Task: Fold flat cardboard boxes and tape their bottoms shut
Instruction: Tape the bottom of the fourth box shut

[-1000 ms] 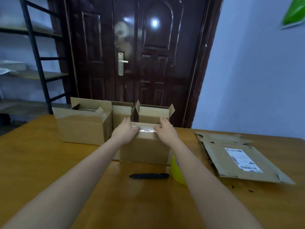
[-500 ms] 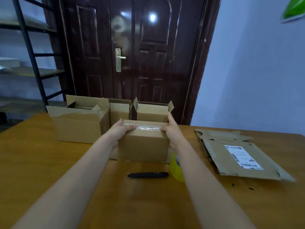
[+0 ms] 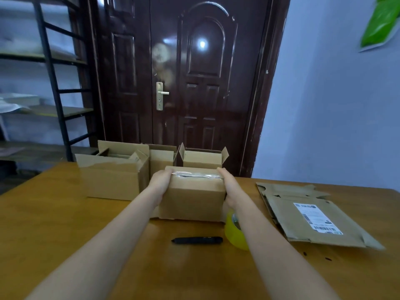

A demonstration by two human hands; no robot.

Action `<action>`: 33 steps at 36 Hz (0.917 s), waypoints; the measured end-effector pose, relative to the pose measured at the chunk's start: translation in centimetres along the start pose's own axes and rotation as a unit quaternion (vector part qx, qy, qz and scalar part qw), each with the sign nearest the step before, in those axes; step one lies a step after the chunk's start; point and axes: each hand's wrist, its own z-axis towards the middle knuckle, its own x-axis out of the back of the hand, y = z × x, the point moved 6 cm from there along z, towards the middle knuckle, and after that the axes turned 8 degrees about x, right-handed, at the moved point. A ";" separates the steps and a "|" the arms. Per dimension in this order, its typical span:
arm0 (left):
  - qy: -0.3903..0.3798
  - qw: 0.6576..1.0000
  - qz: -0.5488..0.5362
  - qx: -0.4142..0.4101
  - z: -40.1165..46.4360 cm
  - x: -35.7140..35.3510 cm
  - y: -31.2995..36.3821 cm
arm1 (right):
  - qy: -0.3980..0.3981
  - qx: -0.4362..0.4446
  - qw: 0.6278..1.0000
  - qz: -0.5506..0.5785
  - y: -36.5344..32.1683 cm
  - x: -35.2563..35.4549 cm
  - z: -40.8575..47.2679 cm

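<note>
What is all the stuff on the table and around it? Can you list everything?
Taped box: 1, brown with clear tape on top, table middle, held on both sides.
Open boxes: 3, brown, in a row behind it.
Flat cardboard: a pile, brown with a white label, table right.
Tape roll: 1, yellow, beside the right forearm.
Pen-like tool: 1, black, near the table's front.
Table: 1, wooden.
Door: 1, dark brown, behind.
Shelf rack: 1, black, left.
Left hand: on the box's left side.
Right hand: on its right side.
</note>
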 end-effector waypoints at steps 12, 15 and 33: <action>0.048 0.969 -0.007 -0.244 -4.4 2.3 4.1 | 0.010 0.028 0.999 0.035 -3.8 0.3 -1.9; 0.037 0.955 -0.018 -0.294 -6.2 2.4 5.0 | 0.032 0.038 0.999 0.001 -5.1 0.7 -1.9; 0.089 0.922 0.015 -0.377 -5.9 4.1 8.1 | 0.063 0.205 0.974 -0.071 -9.5 1.4 -2.5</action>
